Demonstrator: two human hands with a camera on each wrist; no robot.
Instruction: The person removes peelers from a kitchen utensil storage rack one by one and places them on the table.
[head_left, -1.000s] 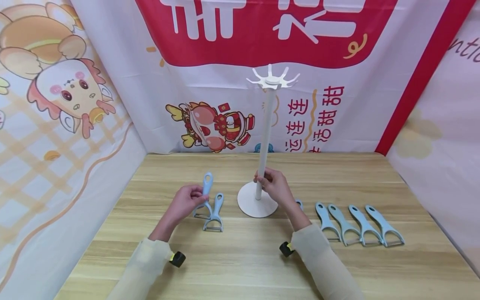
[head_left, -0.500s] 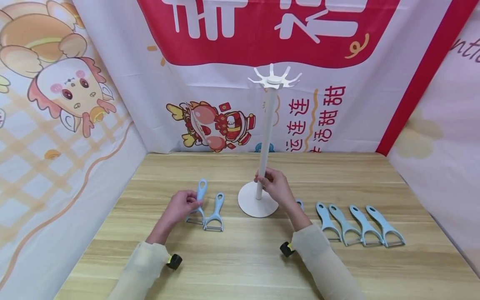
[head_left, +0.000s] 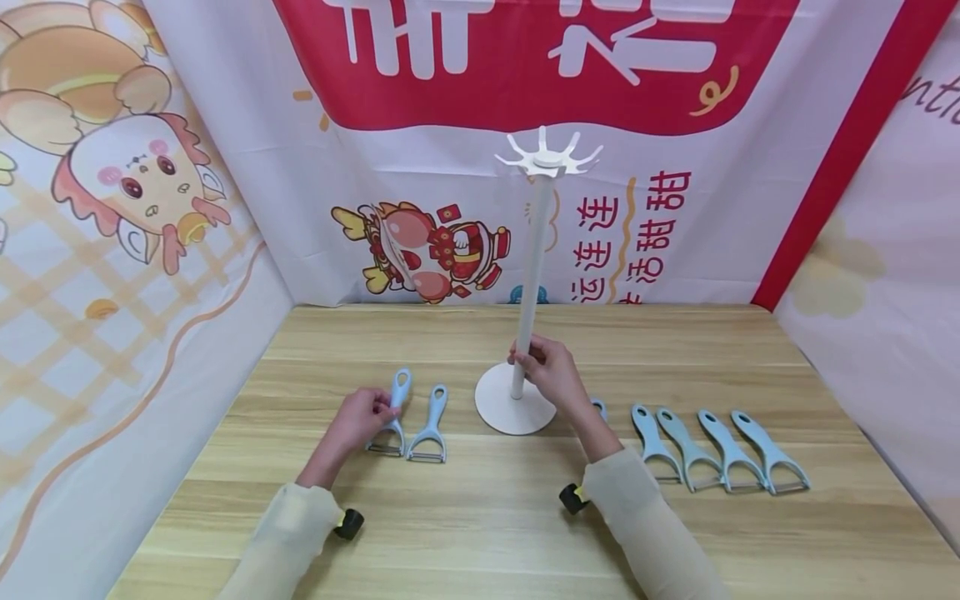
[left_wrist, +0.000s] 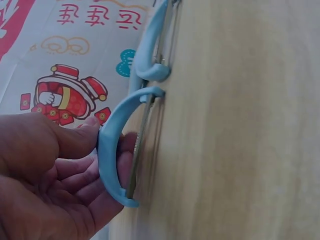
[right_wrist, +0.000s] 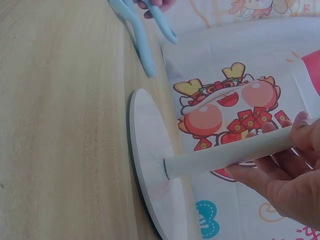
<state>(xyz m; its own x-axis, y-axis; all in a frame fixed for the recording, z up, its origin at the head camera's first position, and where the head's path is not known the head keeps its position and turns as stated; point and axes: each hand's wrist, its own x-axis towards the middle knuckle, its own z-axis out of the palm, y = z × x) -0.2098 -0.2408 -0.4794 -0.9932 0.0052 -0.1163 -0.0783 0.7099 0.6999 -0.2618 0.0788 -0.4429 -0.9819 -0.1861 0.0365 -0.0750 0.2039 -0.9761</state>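
My left hand [head_left: 362,418] pinches a light blue peeler [head_left: 401,387] by its handle, with the blade end down at the table. In the left wrist view that peeler [left_wrist: 108,145] shows its curved head between thumb and fingers. Just right of it lies a second blue peeler [head_left: 431,423], a small gap away. My right hand [head_left: 553,375] grips the lower pole of a white stand [head_left: 531,275], which stands upright on a round base [head_left: 501,408] and carries a ring of upturned hooks [head_left: 547,158] on top. The right wrist view shows fingers curled round the pole [right_wrist: 225,152].
Several blue peelers [head_left: 686,446] lie in a row on the right of the wooden table [head_left: 480,525]. Another peeler [head_left: 599,407] is mostly hidden behind my right forearm. Printed cloth [head_left: 420,192] hangs along the back and sides.
My left hand has moved left and down with its peeler, away from the second peeler, opening a small gap. The right hand and the stand have stayed in place.
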